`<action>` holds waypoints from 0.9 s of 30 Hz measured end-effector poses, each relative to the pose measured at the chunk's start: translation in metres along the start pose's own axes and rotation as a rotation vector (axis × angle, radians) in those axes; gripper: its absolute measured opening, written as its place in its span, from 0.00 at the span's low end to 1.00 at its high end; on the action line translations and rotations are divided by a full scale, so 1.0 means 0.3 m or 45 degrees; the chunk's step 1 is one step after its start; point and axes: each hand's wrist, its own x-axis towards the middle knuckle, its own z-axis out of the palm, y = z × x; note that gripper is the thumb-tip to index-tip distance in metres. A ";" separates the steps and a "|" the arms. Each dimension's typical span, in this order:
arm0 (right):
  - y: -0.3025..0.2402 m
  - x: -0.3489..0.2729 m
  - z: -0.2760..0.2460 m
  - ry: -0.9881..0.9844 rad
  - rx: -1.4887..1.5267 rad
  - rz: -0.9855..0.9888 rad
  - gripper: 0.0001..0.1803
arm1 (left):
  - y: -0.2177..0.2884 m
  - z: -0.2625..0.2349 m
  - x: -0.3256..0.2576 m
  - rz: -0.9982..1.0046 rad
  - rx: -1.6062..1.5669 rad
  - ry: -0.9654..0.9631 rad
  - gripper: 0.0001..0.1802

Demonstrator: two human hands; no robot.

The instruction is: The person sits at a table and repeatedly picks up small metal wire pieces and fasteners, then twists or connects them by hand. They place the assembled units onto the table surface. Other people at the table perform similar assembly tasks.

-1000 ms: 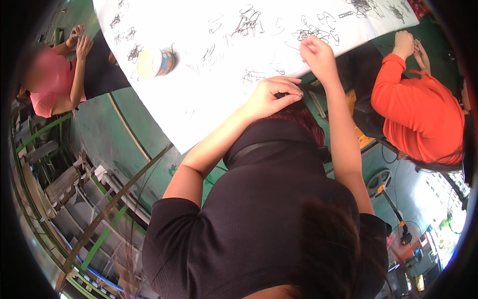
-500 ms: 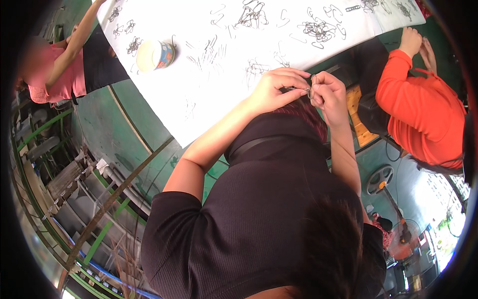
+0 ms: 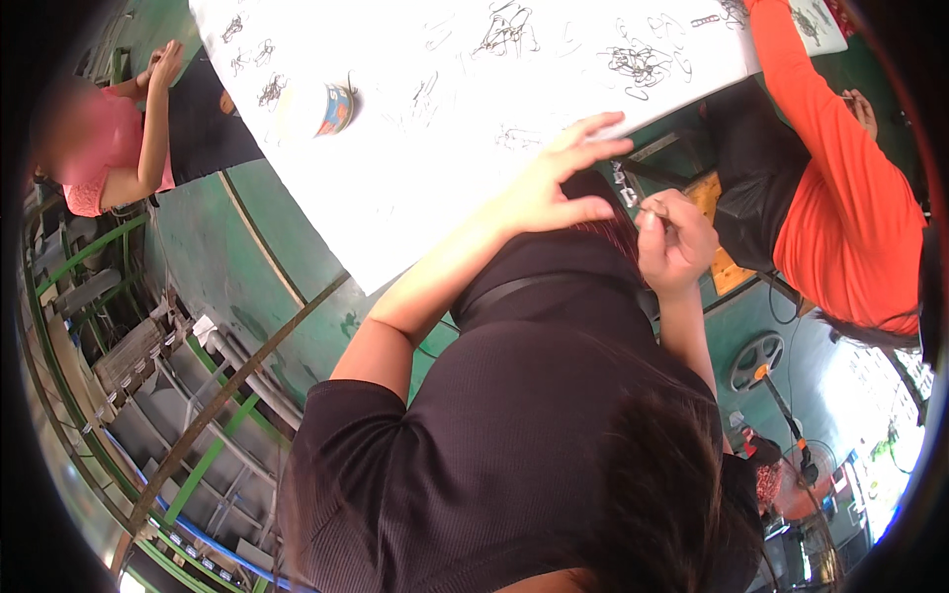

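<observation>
My left hand (image 3: 561, 188) is open above the near edge of the white-covered table, its fingers spread and thumb apart, with nothing in it. To its right, my right hand (image 3: 678, 239) is closed in a pinch, thumb against the bent forefinger. A small shiny metal piece (image 3: 627, 188) shows at its fingertips; its exact shape is blurred. On the white table surface (image 3: 395, 212) lie dark bent wire hooks, among them a tangled heap (image 3: 638, 65) ahead of my hands, another heap (image 3: 507, 32) farther off, and a thin loose group (image 3: 518, 136) just beyond my left hand.
A paper tub (image 3: 336, 109) with a blue printed side stands on the table's left part. At the right, a co-worker in an orange top (image 3: 840, 198) reaches over the table. Another person in pink (image 3: 109, 148) stands at the left. A wooden stool (image 3: 730, 275) and fan (image 3: 757, 361) are at right.
My hands were together at one small wire piece; now they are apart, the left opened and the right drawn toward me. The orange-sleeved arm has stretched over the table. The person in pink has lowered an arm.
</observation>
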 end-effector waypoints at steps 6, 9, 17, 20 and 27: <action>0.003 0.006 -0.019 0.080 -0.048 0.108 0.05 | -0.167 -0.138 -0.063 -0.390 1.032 0.672 0.16; 0.008 -0.001 -0.020 0.048 -0.052 0.154 0.04 | -0.202 -0.211 -0.120 -0.509 1.201 0.675 0.10; -0.015 0.008 -0.004 -0.085 -0.100 0.275 0.04 | -0.239 -0.244 -0.146 -0.600 1.277 0.748 0.10; 0.003 0.011 0.005 -0.116 -0.123 0.231 0.04 | -0.277 -0.278 -0.119 -0.643 1.309 0.686 0.08; -0.004 0.022 0.019 -0.207 -0.022 0.381 0.03 | -0.359 -0.318 -0.097 -0.811 1.195 0.580 0.08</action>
